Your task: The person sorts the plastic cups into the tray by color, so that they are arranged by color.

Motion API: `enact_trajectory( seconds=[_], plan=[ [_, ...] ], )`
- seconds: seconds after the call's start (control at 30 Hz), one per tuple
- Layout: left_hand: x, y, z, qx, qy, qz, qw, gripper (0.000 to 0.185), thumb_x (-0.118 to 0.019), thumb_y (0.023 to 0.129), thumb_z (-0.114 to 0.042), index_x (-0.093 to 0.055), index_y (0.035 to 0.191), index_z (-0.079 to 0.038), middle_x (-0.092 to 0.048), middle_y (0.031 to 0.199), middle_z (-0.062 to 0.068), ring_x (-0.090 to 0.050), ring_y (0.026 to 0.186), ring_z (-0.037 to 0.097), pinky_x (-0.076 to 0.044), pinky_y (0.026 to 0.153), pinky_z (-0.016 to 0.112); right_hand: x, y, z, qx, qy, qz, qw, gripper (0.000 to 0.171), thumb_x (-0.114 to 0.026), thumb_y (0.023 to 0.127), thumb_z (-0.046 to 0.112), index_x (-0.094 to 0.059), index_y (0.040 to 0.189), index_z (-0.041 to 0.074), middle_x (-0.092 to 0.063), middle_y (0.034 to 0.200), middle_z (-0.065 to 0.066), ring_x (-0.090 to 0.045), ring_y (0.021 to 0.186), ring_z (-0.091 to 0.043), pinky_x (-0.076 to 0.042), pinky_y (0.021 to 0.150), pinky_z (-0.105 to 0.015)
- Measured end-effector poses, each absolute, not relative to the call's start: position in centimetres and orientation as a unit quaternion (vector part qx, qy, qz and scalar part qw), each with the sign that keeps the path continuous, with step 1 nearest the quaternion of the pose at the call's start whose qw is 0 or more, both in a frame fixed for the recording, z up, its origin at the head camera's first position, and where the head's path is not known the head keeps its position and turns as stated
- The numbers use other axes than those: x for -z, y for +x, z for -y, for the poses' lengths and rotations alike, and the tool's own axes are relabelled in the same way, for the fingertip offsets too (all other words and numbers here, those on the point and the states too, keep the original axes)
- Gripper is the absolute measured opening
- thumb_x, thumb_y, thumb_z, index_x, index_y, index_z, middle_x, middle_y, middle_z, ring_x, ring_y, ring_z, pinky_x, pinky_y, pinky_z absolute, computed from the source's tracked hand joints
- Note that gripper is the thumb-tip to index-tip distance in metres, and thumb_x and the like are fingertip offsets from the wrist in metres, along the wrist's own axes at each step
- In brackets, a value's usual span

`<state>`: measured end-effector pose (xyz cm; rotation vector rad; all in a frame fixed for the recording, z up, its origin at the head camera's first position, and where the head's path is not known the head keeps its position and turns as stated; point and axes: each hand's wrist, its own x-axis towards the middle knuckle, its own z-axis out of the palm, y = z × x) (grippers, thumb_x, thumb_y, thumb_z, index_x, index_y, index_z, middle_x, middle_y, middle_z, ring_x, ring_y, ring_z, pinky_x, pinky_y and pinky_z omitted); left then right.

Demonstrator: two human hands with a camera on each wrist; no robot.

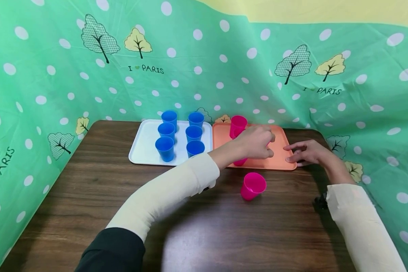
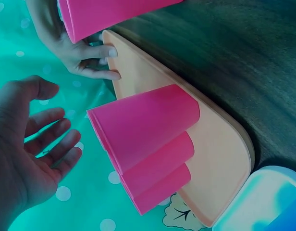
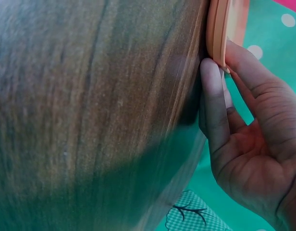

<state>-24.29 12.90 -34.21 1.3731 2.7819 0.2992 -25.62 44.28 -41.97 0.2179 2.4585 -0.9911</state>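
Observation:
My left hand (image 1: 256, 141) is over the orange tray (image 1: 278, 156), above a row of pink cups. In the left wrist view, that hand (image 2: 35, 149) has loosely bent fingers and holds nothing, apart from the nearest pink cup (image 2: 148, 122). Three pink cups stand in line on the tray; in the head view the far one (image 1: 238, 124) shows best, while my hand and forearm partly cover the others. At the tray's right edge, my right hand (image 1: 307, 153) pinches the rim between thumb and fingers (image 3: 215, 86). Another pink cup (image 1: 252, 187) stands on the table before the tray.
Left of the orange tray, a white tray (image 1: 141, 151) adjoins it. It bears several blue cups (image 1: 164, 148) in two columns. Both trays lie on a dark wooden table (image 1: 98, 189). A green dotted cloth (image 1: 197, 56) hangs behind and at the sides.

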Motion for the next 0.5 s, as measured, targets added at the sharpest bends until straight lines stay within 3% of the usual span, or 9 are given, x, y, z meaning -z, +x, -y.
enact_trajectory(
  seconds=[0.27,0.5],
  plan=[
    [33.9,-23.6,-12.1,-0.105,0.448,-0.888,0.006,0.039,-0.075,0.103,-0.035,-0.081,0.135,-0.014,-0.075,0.138,0.001,-0.072,0.119,0.015,-0.060,0.097,0.023,41.9,-25.7,-44.3,0.364,0.080,-0.896,0.241,0.079,-0.090,0.100,0.027,-0.054,0.164,0.000,-0.080,0.092,0.005,-0.078,0.085,-0.013,-0.071,0.082,-0.034],
    [33.8,-22.6,-11.4,-0.107,0.464,-0.880,0.004,0.045,-0.073,0.103,-0.036,-0.078,0.143,-0.016,-0.074,0.144,0.000,-0.072,0.123,0.015,-0.059,0.101,0.023,41.8,-25.4,-44.1,0.365,0.082,-0.894,0.245,0.078,-0.089,0.101,0.025,-0.052,0.165,-0.001,-0.078,0.091,0.004,-0.078,0.085,-0.014,-0.071,0.083,-0.034]
  ],
)
